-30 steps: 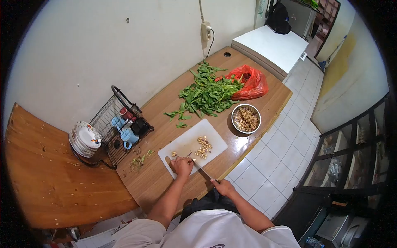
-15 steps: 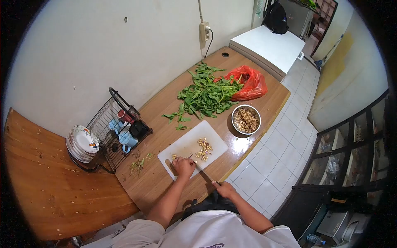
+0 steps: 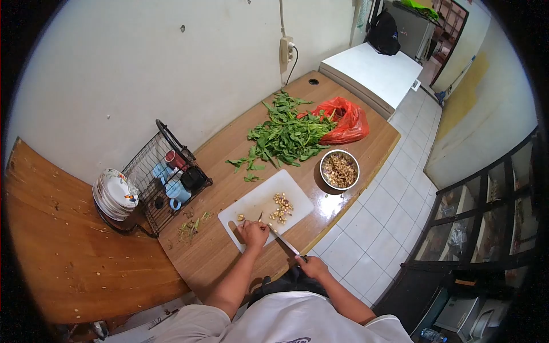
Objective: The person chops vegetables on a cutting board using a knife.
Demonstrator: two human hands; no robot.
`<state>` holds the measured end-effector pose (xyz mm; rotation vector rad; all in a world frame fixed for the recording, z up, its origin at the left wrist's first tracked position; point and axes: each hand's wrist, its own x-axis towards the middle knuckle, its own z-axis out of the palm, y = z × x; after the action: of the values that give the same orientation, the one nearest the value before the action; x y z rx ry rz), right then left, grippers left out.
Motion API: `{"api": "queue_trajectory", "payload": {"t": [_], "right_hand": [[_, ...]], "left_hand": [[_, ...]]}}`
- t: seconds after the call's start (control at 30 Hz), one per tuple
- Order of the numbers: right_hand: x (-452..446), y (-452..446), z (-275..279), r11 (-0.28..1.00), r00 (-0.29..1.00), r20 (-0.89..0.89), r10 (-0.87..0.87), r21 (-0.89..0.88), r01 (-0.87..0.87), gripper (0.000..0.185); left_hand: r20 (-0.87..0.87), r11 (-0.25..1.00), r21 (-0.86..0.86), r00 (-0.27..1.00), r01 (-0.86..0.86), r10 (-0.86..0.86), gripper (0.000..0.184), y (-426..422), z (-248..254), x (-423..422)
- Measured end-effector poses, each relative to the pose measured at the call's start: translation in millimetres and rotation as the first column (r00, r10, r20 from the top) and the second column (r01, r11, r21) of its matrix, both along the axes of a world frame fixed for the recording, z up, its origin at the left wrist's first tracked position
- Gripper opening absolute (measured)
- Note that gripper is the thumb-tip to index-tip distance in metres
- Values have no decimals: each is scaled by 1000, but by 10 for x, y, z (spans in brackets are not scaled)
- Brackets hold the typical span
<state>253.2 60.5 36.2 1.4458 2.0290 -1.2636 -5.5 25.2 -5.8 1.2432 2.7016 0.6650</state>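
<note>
Passable on the counter [image 3: 226, 191] between wire rack [image 3: 146, 161], left of frame, and cutting board [image 3: 257, 200], centre, over low scraps [image 3: 194, 226]. Blocked at upper centre by leafy greens [image 3: 289, 137] and red bag [image 3: 350, 123], right of centre by bowl [image 3: 322, 171], lower centre by knife [image 3: 286, 242].

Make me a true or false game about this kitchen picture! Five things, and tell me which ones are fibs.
1. The right hand holds a knife. True.
2. The left hand is inside the round bowl. False: it is at the white cutting board.
3. Some small chopped pieces lie on the cutting board. True.
4. The red plastic bag is on the floor. False: it is on the table, beside the leafy greens.
5. The blue mugs stand on the cutting board. False: they are in the wire rack.
</note>
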Motion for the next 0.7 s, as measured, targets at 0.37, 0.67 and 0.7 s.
{"api": "queue_trajectory", "payload": {"t": [0.37,0.67,0.7], "right_hand": [[-153,93,-15,998,997,-46,-55,1,55,77],[-90,72,-111,994,994,-55,-98,-56,95,76],[-78,56,-43,995,991,-82,-104,-2,104,76]], "left_hand": [[-62,997,33,996,63,-61,7,-88,30,19],[-9,995,-66,997,72,-73,9,36,87,97],[-45,993,-76,994,92,-96,8,76,104,74]]}}
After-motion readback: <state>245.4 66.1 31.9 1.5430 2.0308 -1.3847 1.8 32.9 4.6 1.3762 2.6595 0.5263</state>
